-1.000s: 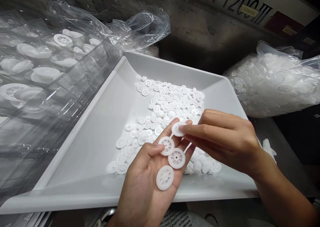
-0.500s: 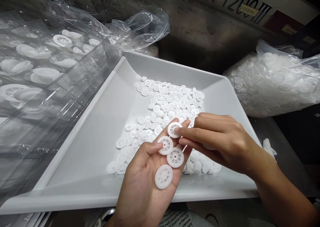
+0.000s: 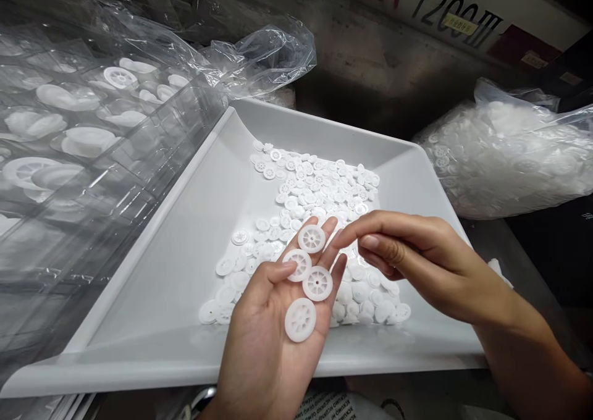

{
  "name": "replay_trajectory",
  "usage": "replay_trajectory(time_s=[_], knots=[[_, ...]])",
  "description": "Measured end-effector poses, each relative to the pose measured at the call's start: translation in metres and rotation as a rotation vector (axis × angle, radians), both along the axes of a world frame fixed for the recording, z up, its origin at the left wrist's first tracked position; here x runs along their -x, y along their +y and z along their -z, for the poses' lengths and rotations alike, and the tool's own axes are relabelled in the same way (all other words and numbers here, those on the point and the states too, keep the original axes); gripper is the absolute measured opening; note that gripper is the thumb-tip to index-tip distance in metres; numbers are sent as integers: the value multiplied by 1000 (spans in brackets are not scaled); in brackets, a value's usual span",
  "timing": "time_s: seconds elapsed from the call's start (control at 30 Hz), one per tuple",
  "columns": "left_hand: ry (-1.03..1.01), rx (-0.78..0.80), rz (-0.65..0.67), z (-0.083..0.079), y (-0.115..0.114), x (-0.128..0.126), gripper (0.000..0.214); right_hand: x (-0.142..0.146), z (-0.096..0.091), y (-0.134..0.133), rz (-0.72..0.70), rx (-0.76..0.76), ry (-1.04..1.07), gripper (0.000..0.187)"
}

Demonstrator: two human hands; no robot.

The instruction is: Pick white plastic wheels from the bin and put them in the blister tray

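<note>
My left hand is palm up over the tray, its thumb pressing on one of several white spoked plastic wheels lying across the palm and fingers. The top wheel lies on the fingertips. Under the thumb is a second wheel, with a third wheel against its lower right. Nearest the wrist, another wheel lies on the palm, slightly apart. My right hand is beside the left fingertips, index finger stretched out and the other fingers curled, with nothing visible in it.
Below my hands is a grey sloped tray with a heap of similar white wheels. At left stands a clear compartmented plastic tray with white parts. A clear bag of white parts sits at right; crumpled plastic film lies behind.
My right hand has drawn off the top wheel, moving slightly right, its index finger now straighter. The wheels in my left hand have shifted slightly left, and its fingers have spread.
</note>
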State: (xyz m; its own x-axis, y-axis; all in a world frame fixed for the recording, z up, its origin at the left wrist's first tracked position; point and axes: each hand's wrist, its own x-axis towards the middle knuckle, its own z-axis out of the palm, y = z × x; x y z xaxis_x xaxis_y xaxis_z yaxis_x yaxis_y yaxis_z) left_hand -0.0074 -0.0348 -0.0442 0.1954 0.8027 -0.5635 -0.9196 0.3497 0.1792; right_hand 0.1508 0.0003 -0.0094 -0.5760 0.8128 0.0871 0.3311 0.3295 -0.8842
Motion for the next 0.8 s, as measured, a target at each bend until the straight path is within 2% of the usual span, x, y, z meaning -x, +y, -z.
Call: replay_trajectory(time_s=[0.07, 0.23, 0.37, 0.5, 0.8], knots=[[6, 7, 6, 0, 1, 0, 47, 3, 2, -2, -56, -112, -84, 18], [-22, -7, 86, 1, 3, 1, 53, 11, 14, -9, -134, -530, -394, 19], [-15, 18, 64, 1, 4, 0, 62, 14, 16, -11, -169, -744, -452, 14], [-19, 14, 32, -1, 5, -2, 66, 8, 11, -8, -173, -802, -471, 20], [-66, -53, 30, -2, 2, -2, 56, -5, 8, -1, -82, -772, -547, 17]])
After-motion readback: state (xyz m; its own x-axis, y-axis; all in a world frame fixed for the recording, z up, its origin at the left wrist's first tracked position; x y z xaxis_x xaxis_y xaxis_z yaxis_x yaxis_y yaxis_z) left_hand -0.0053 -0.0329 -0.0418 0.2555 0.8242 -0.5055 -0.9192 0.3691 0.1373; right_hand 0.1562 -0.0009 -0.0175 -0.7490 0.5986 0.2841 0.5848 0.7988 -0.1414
